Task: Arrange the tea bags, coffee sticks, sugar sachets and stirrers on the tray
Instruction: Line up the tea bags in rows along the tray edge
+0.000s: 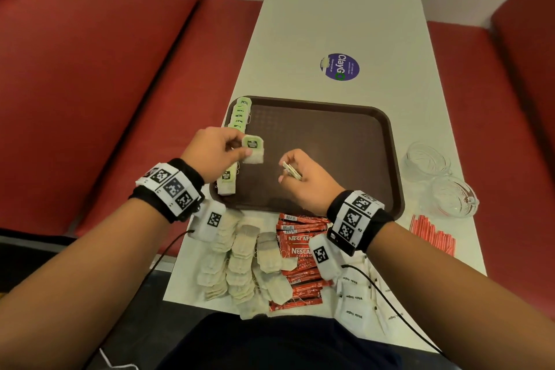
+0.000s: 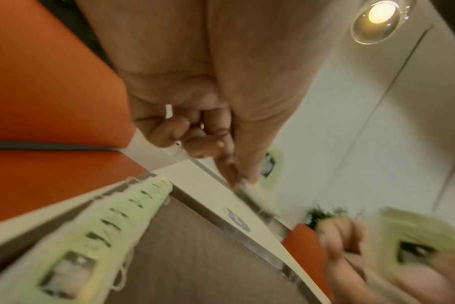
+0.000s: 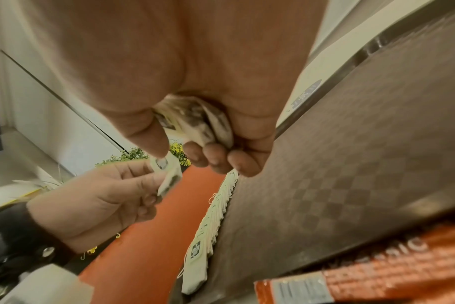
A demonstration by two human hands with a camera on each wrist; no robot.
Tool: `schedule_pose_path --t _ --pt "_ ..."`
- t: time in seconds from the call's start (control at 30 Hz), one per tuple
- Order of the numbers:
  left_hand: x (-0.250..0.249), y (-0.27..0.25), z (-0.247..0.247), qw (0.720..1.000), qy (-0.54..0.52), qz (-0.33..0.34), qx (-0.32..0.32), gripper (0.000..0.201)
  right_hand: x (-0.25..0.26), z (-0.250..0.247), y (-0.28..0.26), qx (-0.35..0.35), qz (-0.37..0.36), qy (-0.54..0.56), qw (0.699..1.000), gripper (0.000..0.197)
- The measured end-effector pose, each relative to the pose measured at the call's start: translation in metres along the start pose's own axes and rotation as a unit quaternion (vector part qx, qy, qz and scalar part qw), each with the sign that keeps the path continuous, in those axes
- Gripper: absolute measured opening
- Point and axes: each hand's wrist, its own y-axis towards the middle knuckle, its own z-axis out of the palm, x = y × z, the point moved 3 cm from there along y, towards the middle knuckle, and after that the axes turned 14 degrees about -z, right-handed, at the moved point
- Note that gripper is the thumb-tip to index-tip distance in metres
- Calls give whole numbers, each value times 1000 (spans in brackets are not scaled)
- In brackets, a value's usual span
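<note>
A brown tray [image 1: 345,141] lies in front of me on the white table. A row of tea bags [image 1: 238,117] with green tags runs along its left edge, also in the left wrist view as tea bags [image 2: 109,226]. My left hand [image 1: 216,153] pinches one tea bag [image 1: 253,149] above the tray's left part. My right hand [image 1: 303,180] hovers over the tray's middle and grips a small stack of tea bags [image 1: 292,170], seen as tea bags [image 3: 195,123] in the right wrist view. Loose tea bags [image 1: 243,261], red coffee sticks [image 1: 300,246], white sugar sachets [image 1: 357,306] and red stirrers [image 1: 432,234] lie near the table's front edge.
Two clear glass bowls [image 1: 444,180] stand right of the tray. A round purple sticker [image 1: 340,67] is on the table beyond it. Red bench seats [image 1: 105,99] flank the table on both sides. Cables run from my wrist cameras over the front edge.
</note>
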Motion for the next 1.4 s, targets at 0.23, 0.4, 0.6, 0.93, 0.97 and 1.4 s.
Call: schedule_pose_path --t 0.23,0.4,0.6,0.93,0.97,1.4 --pt "49 -4 2 979 81 -171 78 35 -4 2 2 11 37 14 999 10" --pt "64 -10 16 975 128 -177 39 31 -6 5 6 19 40 23 999 11" --pt "64 -9 19 979 182 -97 9 26 -5 6 8 25 36 11 999 9" --pt "64 -1 27 952 302 -37 32 25 1 5 4 28 54 50 997 11" --pt "64 1 27 951 305 -35 29 25 1 5 4 28 53 49 997 10" --pt "50 7 40 939 327 -109 -13 45 1 4 2 37 43 37 998 6"
